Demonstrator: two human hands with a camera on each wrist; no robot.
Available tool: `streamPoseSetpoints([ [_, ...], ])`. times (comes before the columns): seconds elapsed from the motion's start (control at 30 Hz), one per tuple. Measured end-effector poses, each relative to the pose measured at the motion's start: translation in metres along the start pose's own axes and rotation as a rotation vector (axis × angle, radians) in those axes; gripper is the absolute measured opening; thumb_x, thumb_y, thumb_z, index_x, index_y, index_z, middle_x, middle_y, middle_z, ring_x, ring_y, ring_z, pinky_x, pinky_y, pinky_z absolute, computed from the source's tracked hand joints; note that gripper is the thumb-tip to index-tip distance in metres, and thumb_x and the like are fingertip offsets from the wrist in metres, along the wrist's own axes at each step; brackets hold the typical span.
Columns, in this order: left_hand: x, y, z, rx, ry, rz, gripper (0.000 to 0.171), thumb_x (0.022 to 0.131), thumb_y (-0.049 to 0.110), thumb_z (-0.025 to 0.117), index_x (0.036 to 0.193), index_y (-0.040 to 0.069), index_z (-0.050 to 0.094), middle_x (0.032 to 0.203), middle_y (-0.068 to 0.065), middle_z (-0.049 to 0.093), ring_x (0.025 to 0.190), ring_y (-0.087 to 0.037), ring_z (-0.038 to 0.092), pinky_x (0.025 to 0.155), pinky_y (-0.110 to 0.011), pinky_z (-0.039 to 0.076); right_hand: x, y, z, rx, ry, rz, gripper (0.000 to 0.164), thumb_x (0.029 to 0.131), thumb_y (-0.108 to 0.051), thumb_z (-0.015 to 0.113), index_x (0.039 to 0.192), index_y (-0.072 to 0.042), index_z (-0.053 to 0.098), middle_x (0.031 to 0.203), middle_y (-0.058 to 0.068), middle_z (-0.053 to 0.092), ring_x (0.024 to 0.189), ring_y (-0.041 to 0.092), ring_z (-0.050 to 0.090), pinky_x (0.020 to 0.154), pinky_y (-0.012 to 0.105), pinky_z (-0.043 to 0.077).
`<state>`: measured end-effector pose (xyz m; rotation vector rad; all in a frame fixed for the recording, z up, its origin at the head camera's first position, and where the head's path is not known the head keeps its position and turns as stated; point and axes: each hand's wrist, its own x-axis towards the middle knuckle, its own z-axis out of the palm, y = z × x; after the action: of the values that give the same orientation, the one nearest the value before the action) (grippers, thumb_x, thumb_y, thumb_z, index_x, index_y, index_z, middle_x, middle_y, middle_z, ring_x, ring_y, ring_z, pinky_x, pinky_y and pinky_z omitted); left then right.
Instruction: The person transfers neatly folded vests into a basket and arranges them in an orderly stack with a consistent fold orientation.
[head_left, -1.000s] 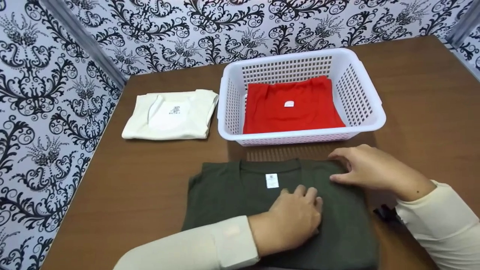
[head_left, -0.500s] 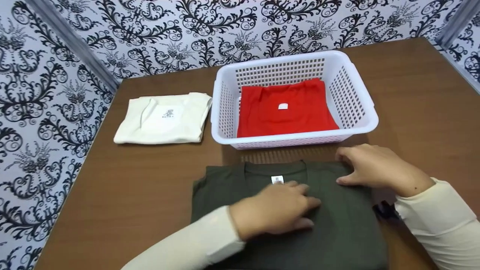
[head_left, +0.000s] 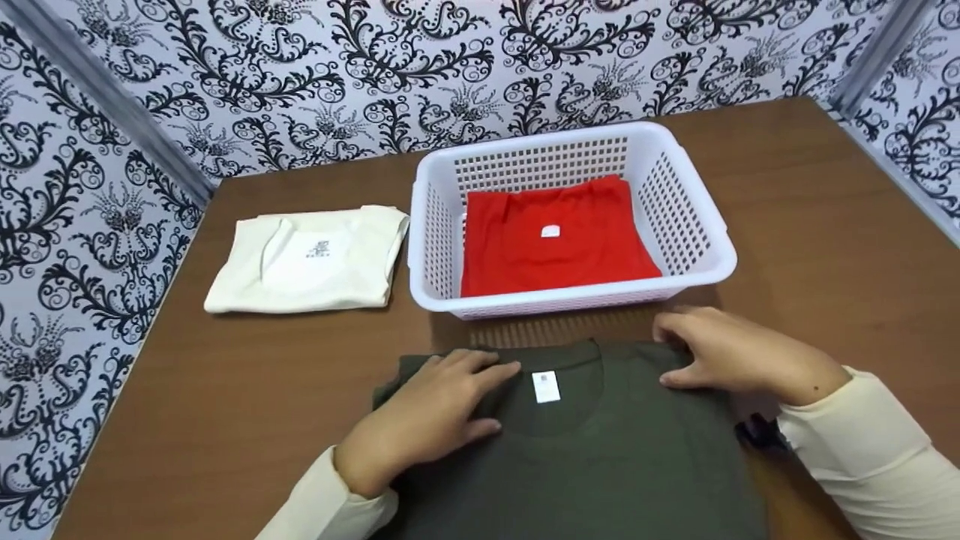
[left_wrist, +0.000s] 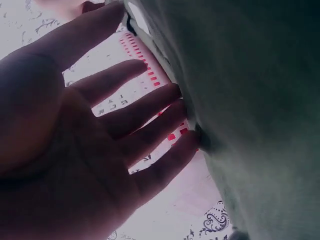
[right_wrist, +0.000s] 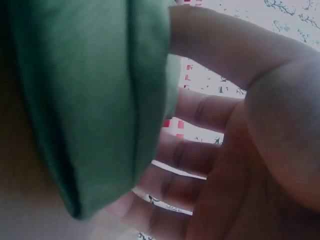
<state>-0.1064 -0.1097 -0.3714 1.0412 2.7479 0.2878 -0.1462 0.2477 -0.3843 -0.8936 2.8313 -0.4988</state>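
A folded dark green T-shirt with a white neck label lies on the table before me, its collar towards the basket. My left hand rests on its left shoulder, fingers extended and spread beside the collar, thumb apart from them. In the left wrist view the fingertips meet the shirt's edge. At the back right corner my right hand grips the folded layers, thumb on top and fingers curled over the far edge. The right wrist view shows the green fold between thumb and fingers, with some fingertips hidden behind it.
Behind the shirt stands a white perforated plastic basket with a folded red shirt inside. A folded cream shirt lies to its left on the brown wooden table. Patterned panels close off the back and sides.
My left hand has moved left across the shirt from its middle to the left shoulder, its fingers straightening. The right hand stays at the right corner. The head view has shifted slightly.
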Motion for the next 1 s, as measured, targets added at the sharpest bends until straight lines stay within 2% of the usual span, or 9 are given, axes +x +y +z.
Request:
streamPoseSetpoints([
  [0.1,-0.005,0.0,-0.001,-0.006,0.005,-0.01,0.064,0.089,0.031,0.076,0.147,0.022,0.051,0.143,-0.008,0.055,0.134,-0.026,0.05,0.108,-0.055,0.044,0.0,0.001,0.005,0.033,-0.023,-0.009,0.034,0.073,-0.028,0.086,0.088,-0.016,0.057,0.077,-0.01,0.053,0.074,0.01,0.051,0.066,0.032,0.044],
  [0.27,-0.011,-0.006,-0.005,0.036,0.045,-0.069,0.062,0.086,0.027,0.079,0.142,0.019,0.056,0.136,-0.01,0.06,0.128,-0.029,0.055,0.103,-0.057,0.046,0.0,0.0,0.005,0.064,-0.033,-0.018,0.034,0.074,-0.024,0.085,0.084,-0.018,0.053,0.07,-0.012,0.044,0.068,0.006,0.045,0.061,0.025,0.039],
  [0.4,-0.012,-0.018,-0.011,0.07,0.054,-0.14,0.063,0.083,0.028,0.082,0.139,0.016,0.058,0.129,-0.012,0.064,0.118,-0.033,0.062,0.095,-0.058,0.049,0.001,-0.002,0.002,0.107,-0.037,-0.022,0.035,0.076,-0.019,0.083,0.082,-0.018,0.049,0.068,-0.013,0.037,0.064,0.002,0.041,0.058,0.021,0.035],
  [0.53,-0.013,-0.031,-0.015,0.054,0.026,-0.227,0.067,0.079,0.033,0.085,0.138,0.014,0.058,0.127,-0.017,0.064,0.114,-0.039,0.062,0.088,-0.06,0.052,0.003,-0.001,-0.001,0.137,-0.038,-0.033,0.035,0.077,-0.018,0.081,0.082,-0.017,0.047,0.068,-0.014,0.033,0.063,0.0,0.038,0.057,0.02,0.034],
  [0.63,-0.013,-0.039,-0.017,0.026,0.017,-0.275,0.069,0.077,0.037,0.086,0.136,0.014,0.059,0.126,-0.016,0.064,0.115,-0.039,0.06,0.087,-0.062,0.05,0.003,0.002,-0.001,0.135,-0.028,-0.039,0.032,0.077,-0.019,0.082,0.085,-0.017,0.051,0.068,-0.015,0.039,0.064,-0.001,0.041,0.058,0.02,0.036],
  [0.77,-0.014,-0.048,-0.018,-0.015,0.004,-0.317,0.063,0.073,0.038,0.088,0.125,0.014,0.062,0.117,-0.012,0.065,0.112,-0.036,0.061,0.089,-0.063,0.048,0.003,0.006,-0.001,0.142,-0.057,-0.04,0.028,0.078,-0.027,0.082,0.092,-0.018,0.059,0.074,-0.015,0.056,0.068,-0.002,0.049,0.06,0.022,0.043],
  [0.9,-0.015,-0.057,-0.018,-0.08,-0.032,-0.325,0.05,0.071,0.035,0.09,0.107,0.013,0.063,0.1,-0.009,0.067,0.099,-0.032,0.064,0.085,-0.055,0.051,0.002,0.009,-0.002,0.179,-0.128,-0.051,0.031,0.077,-0.036,0.083,0.095,-0.019,0.064,0.081,-0.016,0.062,0.072,-0.003,0.054,0.062,0.022,0.046],
  [1.0,-0.015,-0.065,-0.017,-0.145,-0.077,-0.303,0.039,0.072,0.032,0.089,0.095,0.013,0.064,0.088,-0.004,0.065,0.085,-0.025,0.062,0.078,-0.046,0.052,0.002,0.009,-0.002,0.222,-0.172,-0.08,0.031,0.078,-0.036,0.083,0.097,-0.02,0.066,0.084,-0.016,0.063,0.075,-0.004,0.056,0.065,0.022,0.048],
])
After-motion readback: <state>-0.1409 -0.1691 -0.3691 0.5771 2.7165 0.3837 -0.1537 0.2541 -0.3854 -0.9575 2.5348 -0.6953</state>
